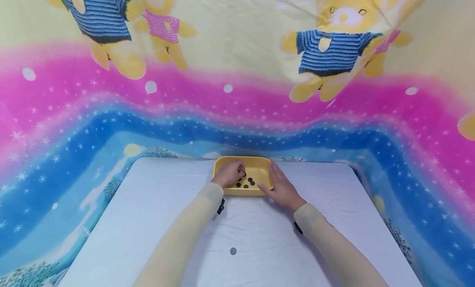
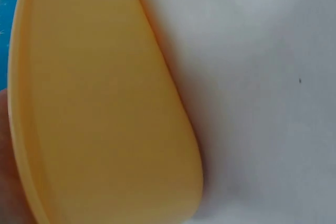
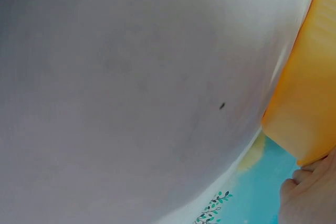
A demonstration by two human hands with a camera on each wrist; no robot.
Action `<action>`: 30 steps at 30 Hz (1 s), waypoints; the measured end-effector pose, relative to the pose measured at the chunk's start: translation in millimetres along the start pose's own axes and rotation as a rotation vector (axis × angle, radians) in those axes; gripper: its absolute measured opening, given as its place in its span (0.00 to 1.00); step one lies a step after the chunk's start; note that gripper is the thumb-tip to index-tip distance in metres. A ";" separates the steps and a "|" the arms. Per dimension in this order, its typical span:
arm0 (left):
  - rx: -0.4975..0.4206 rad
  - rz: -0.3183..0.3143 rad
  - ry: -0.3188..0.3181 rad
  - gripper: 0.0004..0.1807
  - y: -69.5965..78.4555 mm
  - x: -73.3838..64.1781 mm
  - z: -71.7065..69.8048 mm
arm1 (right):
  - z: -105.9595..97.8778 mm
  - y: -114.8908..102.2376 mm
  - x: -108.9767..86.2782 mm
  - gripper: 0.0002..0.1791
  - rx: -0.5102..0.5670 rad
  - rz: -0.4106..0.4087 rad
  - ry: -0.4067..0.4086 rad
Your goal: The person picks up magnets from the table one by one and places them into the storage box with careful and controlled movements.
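Observation:
A shallow yellow tray [image 1: 245, 192] stands at the far edge of the white table, holding several small dark round discs [image 1: 250, 179]. My left hand [image 1: 230, 173] reaches into its left side, with fingers curled and the tips pinching a dark disc [image 1: 244, 174]. At the right end, my right hand [image 1: 285, 192] holds the tray's corner, thumb over the front rim and fingers along the right side. One grey disc [image 1: 233, 251] lies apart on the tabletop, between my forearms. In the left wrist view the tray's yellow outer wall [image 2: 105, 103] fills much of the picture and hides the discs.
The white tabletop [image 1: 167, 184] has rounded far corners. A cloth printed with bears [image 1: 330, 52] and snowflakes hangs close behind it and along both sides. Small dark specks [image 3: 222, 106] mark the surface in the wrist views.

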State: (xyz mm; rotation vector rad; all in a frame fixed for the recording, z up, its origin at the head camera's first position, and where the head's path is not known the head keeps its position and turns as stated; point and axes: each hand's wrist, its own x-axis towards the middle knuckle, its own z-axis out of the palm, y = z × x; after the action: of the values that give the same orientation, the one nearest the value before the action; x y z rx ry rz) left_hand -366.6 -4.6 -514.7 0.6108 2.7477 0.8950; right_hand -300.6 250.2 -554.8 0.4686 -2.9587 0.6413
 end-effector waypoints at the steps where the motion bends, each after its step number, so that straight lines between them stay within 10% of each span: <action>1: -0.002 -0.001 -0.003 0.03 -0.8 1.1 1.3 | 0.2 0.1 0.0 0.62 -0.001 0.001 0.000; 30: 0.160 -0.048 0.061 0.03 -4.5 14.6 20.2 | -0.3 -1.9 1.2 0.61 -0.003 0.017 -0.007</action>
State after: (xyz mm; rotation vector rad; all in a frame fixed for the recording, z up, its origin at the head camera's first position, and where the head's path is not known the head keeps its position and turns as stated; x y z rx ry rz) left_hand -375.2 9.0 -534.3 0.5489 2.8963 0.6995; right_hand -301.1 248.4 -553.6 0.4460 -2.9728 0.6377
